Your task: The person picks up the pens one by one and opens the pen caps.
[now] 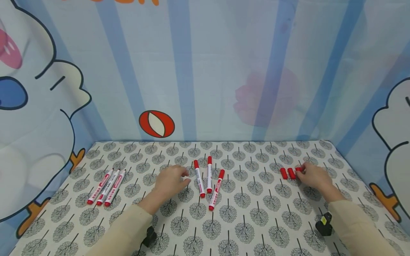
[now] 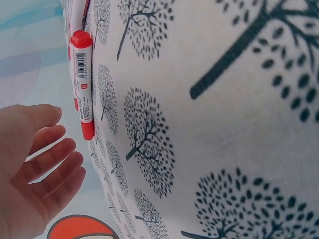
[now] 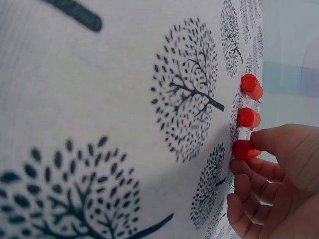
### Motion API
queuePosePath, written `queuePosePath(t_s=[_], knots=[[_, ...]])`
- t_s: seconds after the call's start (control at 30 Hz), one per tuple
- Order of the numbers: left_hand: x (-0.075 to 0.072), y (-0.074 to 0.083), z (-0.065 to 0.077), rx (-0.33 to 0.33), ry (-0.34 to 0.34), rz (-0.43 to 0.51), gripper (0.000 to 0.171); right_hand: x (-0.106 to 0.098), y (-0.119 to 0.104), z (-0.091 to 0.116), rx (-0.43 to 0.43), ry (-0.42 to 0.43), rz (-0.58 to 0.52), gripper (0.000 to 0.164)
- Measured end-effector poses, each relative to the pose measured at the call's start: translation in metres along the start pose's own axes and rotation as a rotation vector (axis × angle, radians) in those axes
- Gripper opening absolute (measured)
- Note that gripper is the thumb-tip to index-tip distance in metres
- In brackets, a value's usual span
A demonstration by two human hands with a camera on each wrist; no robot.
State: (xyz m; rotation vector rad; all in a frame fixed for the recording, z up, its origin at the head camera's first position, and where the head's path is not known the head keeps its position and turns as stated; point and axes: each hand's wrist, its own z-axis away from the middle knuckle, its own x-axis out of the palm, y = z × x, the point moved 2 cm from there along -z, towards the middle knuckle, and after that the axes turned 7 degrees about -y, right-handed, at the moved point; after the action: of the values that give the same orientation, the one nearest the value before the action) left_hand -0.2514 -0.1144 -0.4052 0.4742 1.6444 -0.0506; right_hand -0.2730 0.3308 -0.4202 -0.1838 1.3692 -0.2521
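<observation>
At the right of the head view, my right hand (image 1: 315, 175) pinches a red marker cap (image 3: 243, 149) between thumb and fingers, low at the cloth. Two more red caps, one (image 1: 283, 173) and another (image 1: 291, 173), lie beside it in a row. My left hand (image 1: 171, 181) hovers over the cloth with loosely bent fingers, holding nothing. Just right of it lie three red-capped white markers: a left one (image 1: 199, 179), a middle one (image 1: 209, 175) and a slanted one (image 1: 216, 190). One capped marker (image 2: 83, 84) shows near my fingertips in the left wrist view.
Three uncapped markers (image 1: 111, 188) lie side by side at the left, dark tips pointing away from me. A tree-print cloth (image 1: 243, 227) covers the table. Behind it hangs a blue striped cartoon backdrop (image 1: 211, 89). Black devices (image 1: 324, 224) sit at both wrists.
</observation>
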Motion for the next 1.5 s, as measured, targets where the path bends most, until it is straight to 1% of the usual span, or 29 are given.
queuePosePath(t_s=[0.2,0.37,0.53,0.63,0.83,0.97,1.1,1.2,1.5], knots=[[0.002,0.003,-0.004,-0.01,-0.015,-0.016,0.011,0.001,0.001,0.0,0.022,0.002,0.003,0.034],[0.001,0.007,-0.007,-0.023,-0.039,-0.006,0.012,0.001,0.001,-0.001,0.037,-0.001,-0.008,0.035],[0.002,0.01,-0.008,-0.055,-0.071,0.017,0.015,0.001,0.003,-0.002,0.042,-0.001,-0.02,0.037],[0.003,0.012,-0.009,-0.079,-0.094,0.03,0.018,0.002,0.003,-0.002,0.032,0.019,-0.022,0.039],[0.005,0.016,-0.011,-0.123,-0.117,0.048,0.025,-0.002,0.001,0.001,-0.041,0.104,-0.027,0.04],[0.007,0.018,-0.013,-0.16,-0.128,0.039,0.029,-0.007,-0.005,0.004,-0.078,0.141,-0.03,0.041],[0.009,0.02,-0.015,-0.204,-0.134,0.024,0.036,-0.01,-0.013,0.005,-0.117,0.159,-0.001,0.042],[0.012,0.022,-0.017,-0.225,-0.142,0.034,0.038,-0.011,-0.021,0.006,-0.148,0.17,0.021,0.041],[0.018,0.026,-0.019,-0.259,-0.146,0.065,0.052,-0.014,-0.044,0.011,-0.27,0.186,0.038,0.04]])
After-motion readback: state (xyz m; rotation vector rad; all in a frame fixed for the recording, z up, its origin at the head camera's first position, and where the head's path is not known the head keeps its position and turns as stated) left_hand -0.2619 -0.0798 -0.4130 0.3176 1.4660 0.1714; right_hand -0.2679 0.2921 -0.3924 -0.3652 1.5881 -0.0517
